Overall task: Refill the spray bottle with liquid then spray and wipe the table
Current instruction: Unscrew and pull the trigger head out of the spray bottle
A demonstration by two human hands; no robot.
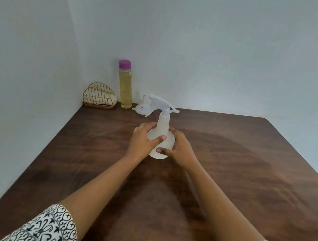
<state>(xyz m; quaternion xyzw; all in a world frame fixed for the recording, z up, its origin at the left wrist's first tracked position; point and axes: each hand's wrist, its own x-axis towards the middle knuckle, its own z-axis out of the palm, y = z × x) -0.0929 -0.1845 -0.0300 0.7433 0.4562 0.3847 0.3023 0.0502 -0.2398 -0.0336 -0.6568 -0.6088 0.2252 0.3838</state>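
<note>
Spray bottle (160, 138) stands upright mid-table, cupped on both sides: left hand (142, 140) and right hand (178, 149) both wrap its pale body, thumbs across the front. Its trigger head (161, 103) is still screwed on. Beyond, in the far-left corner of the table (227, 165), sit a funnel (143, 107), a purple-capped refill bottle (125, 86) and a wire holder (99, 97). Unscrewing one-handed could tip the light bottle; pouring without the funnel would likely spill.

It looked like a room in a home: a dark wooden table (227, 165) stood in a corner of plain pale walls (219, 48), with a gold wire napkin holder (99, 97).
</note>
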